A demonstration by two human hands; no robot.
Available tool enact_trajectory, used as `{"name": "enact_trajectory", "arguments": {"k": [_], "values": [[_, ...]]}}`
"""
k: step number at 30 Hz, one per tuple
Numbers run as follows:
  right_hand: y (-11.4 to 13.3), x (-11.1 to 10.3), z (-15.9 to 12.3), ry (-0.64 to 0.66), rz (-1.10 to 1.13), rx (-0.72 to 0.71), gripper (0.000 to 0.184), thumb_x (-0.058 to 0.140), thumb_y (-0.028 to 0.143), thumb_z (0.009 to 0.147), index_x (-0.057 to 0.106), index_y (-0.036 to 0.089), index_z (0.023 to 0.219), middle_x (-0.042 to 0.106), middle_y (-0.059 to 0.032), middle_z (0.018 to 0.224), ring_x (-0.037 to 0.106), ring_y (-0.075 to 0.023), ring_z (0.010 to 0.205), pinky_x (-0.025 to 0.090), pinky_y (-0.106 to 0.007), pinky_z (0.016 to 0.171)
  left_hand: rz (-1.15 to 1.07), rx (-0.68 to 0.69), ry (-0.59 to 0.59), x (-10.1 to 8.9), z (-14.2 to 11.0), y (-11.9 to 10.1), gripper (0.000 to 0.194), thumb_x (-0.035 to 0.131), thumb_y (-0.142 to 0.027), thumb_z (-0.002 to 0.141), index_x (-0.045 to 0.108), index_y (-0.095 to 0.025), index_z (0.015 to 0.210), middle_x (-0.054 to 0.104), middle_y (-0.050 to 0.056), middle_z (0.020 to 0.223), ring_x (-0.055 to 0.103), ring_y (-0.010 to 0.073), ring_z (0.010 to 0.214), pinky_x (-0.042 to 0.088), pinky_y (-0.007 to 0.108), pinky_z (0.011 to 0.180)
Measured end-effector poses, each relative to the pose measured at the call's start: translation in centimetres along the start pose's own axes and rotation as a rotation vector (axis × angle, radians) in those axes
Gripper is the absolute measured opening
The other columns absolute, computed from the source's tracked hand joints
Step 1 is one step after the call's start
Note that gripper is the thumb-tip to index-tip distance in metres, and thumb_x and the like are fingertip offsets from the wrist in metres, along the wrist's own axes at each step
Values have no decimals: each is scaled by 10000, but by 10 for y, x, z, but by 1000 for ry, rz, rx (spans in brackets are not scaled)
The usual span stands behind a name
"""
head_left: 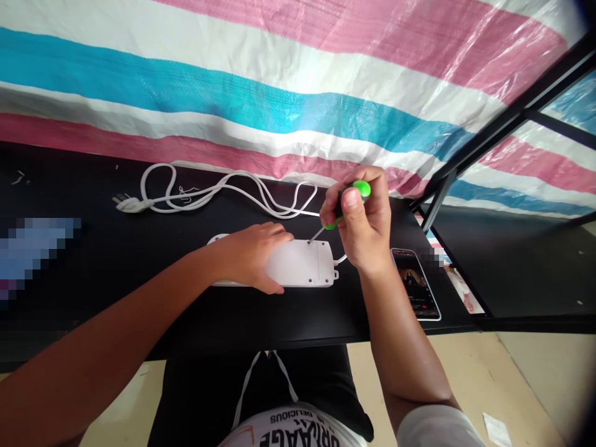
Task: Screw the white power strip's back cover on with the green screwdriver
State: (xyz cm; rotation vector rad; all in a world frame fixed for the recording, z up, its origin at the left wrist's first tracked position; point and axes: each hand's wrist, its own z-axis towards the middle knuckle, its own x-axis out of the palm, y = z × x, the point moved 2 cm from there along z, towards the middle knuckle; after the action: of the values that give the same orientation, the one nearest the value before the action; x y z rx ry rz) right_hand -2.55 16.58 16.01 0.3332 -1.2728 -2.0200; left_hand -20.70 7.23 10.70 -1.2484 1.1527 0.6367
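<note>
A white power strip [302,266] lies face down on the black table [139,261]. My left hand [254,254] rests flat on its left part, fingers wrapped over the near edge, holding it down. My right hand [361,217] is closed around a green-handled screwdriver [347,202], whose metal tip touches a screw hole near the strip's far right corner. The strip's white cord [223,189] loops across the table behind it and ends in a plug [128,203] at the left.
A phone [416,284] with a lit screen lies on the table right of my right wrist. A striped pink, blue and white tarp [279,81] hangs behind. A black metal frame [503,124] stands at the right. A pixelated patch lies at the table's left.
</note>
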Motion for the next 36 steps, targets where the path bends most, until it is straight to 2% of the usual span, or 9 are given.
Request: {"name": "enact_trajectory", "arguments": {"k": [5,11,14,17,20,24,26,30,36], "values": [[0,-1,3,22,-16,-17,375,523,624,1059,634,311,1233,570,-36,947,626,-178,805,574,-348,727,22,37,14,5,1,-3,848,904,-516,731,536,-135,1393,561,144,1368,552,344,1253,444,456,1086],[-11,-1,5,-1,-87,-191,407,779,553,931,499,324,1118,582,41,882,550,-112,614,548,-283,582,37,22,26,6,2,-10,837,939,-500,702,558,-138,1353,570,131,1346,559,329,1226,448,459,1082],[-12,0,5,-19,-59,-139,385,684,630,972,528,319,1138,532,39,811,473,-109,556,496,-280,521,37,43,37,8,2,-15,897,938,-500,695,536,-116,1400,566,142,1357,565,335,1216,447,463,1085],[-10,0,6,7,-44,-31,437,564,683,1015,605,281,1179,572,-21,900,586,-138,683,564,-313,617,26,69,48,12,2,-17,904,929,-509,689,534,-119,1403,569,136,1341,573,331,1199,440,456,1092],[-10,-2,6,15,-39,-45,368,666,601,992,585,286,1162,614,-17,971,664,-153,794,614,-323,704,15,56,61,15,3,-16,905,911,-565,680,535,-154,1393,571,132,1356,577,340,1214,437,444,1088],[-9,-6,6,1,-27,-130,425,811,484,919,498,343,1171,594,64,870,528,-87,561,518,-241,519,8,34,76,14,4,-15,912,891,-615,671,535,-189,1394,572,137,1407,567,363,1276,428,445,1099],[-7,-7,7,23,-12,-103,373,732,550,967,531,328,1189,564,59,817,476,-84,522,481,-238,481,9,28,85,12,4,-17,931,886,-632,674,530,-184,1408,564,146,1438,555,368,1304,427,442,1106],[-4,-7,9,98,60,14,433,558,624,1040,683,230,1167,631,-27,899,609,-126,669,564,-288,598,20,3,114,9,3,-17,950,883,-652,684,526,-180,1427,549,149,1472,545,367,1324,433,433,1105],[-6,-10,8,75,34,-37,371,773,561,928,607,296,1128,637,14,929,633,-116,677,586,-291,634,26,39,71,9,5,-13,951,852,-679,717,518,-181,1454,570,132,1437,552,345,1301,423,429,1116]]}}
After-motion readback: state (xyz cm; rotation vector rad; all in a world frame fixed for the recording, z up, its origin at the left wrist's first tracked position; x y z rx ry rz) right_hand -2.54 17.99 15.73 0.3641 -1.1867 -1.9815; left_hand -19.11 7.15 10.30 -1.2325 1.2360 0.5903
